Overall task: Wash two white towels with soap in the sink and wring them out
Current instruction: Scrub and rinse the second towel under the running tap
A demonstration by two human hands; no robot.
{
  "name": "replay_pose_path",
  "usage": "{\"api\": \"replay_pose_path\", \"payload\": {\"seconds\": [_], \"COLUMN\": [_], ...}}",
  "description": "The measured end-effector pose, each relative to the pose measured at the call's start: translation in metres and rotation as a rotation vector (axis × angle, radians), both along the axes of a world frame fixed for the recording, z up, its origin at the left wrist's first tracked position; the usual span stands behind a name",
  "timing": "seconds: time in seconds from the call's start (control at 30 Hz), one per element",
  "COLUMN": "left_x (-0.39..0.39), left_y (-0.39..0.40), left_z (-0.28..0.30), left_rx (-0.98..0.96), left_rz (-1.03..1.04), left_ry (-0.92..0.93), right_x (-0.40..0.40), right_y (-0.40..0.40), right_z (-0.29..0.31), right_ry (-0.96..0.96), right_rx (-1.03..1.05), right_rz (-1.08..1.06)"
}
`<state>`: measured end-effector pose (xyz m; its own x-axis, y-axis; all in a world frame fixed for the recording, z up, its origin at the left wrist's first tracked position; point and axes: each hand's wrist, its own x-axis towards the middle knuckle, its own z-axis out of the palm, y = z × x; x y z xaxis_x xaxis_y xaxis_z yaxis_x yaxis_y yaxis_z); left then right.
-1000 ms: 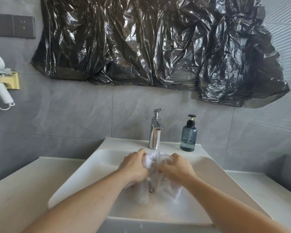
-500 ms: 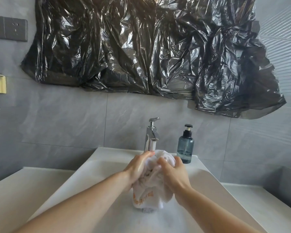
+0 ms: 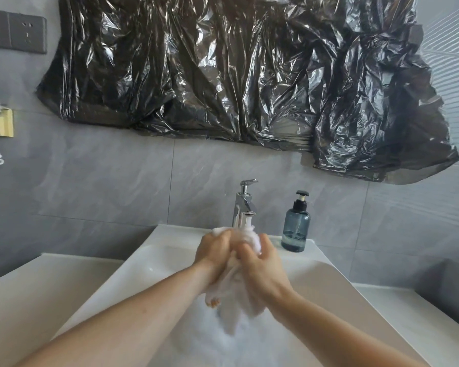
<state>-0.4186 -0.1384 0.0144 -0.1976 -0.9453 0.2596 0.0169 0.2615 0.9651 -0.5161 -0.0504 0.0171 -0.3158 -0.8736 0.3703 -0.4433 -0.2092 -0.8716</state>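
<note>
Both hands are pressed together over the sink [image 3: 337, 276], clamped on a bunched white towel [image 3: 235, 295]. The left hand [image 3: 214, 256] curls its fingers round the upper part of the cloth, and the right hand [image 3: 260, 263] wraps the same bundle from the other side, thumb and fingers closed against it, so that the two hands touch each other across the fabric. A crumpled tuft of towel sticks out above the knuckles, and the longer part hangs below the wrists in a loose, tapering twist toward the basin. On the fold under the left wrist there is a small orange mark, probably printing or embroidery, though it is too blurred to read.

Beneath the hanging end the basin looks white and cloudy, which may be foam or water; the view is too soft there to be sure.

Just beyond the hands stands the chrome tap [image 3: 244, 205], its spout right above the towel's top tuft. Beyond the right hand, on the sink's back ledge, is a blue-grey soap pump bottle [image 3: 295, 229] with a black head, upright and apart from the hands. A pale counter [image 3: 24, 295] runs out past the left forearm.

High above the hands, crinkled black plastic sheeting [image 3: 236, 75] covers the grey tiled wall. Far off beyond the left arm are a grey wall socket [image 3: 15, 31] and a yellow wall holder [image 3: 2, 125] with a white appliance hanging from it.
</note>
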Motion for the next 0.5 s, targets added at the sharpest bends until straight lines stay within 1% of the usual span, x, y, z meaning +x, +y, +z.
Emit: {"api": "replay_pose_path", "payload": {"seconds": [0.03,0.07,0.13,0.2,0.3,0.37,0.43,0.5], "left_x": [0.001,0.001,-0.003,-0.006,0.001,0.004,0.001,-0.004], "left_y": [-0.001,-0.004,0.0,0.003,0.002,0.011,0.017,0.026], "left_z": [0.0,-0.001,-0.001,-0.002,0.002,0.006,0.01,0.007], "left_rx": [0.002,0.012,-0.01,-0.052,-0.025,0.01,-0.051,-0.139], "left_rz": [-0.02,-0.042,-0.108,-0.153,-0.047,-0.062,-0.132,-0.276], "left_ry": [0.001,0.013,0.048,0.058,0.059,0.095,0.066,0.039], "right_x": [0.003,0.001,-0.01,-0.014,0.0,0.002,-0.01,-0.021], "right_y": [0.002,-0.003,-0.015,-0.02,-0.006,-0.004,-0.017,-0.024], "right_z": [-0.002,-0.001,0.007,0.01,0.002,-0.003,0.001,0.006], "right_ry": [0.028,0.043,0.016,-0.022,0.006,0.094,0.104,0.063], "right_rx": [-0.009,-0.013,-0.002,0.019,-0.006,-0.018,0.014,0.078], "right_rz": [0.029,0.013,-0.092,-0.138,-0.022,0.035,-0.055,-0.142]}}
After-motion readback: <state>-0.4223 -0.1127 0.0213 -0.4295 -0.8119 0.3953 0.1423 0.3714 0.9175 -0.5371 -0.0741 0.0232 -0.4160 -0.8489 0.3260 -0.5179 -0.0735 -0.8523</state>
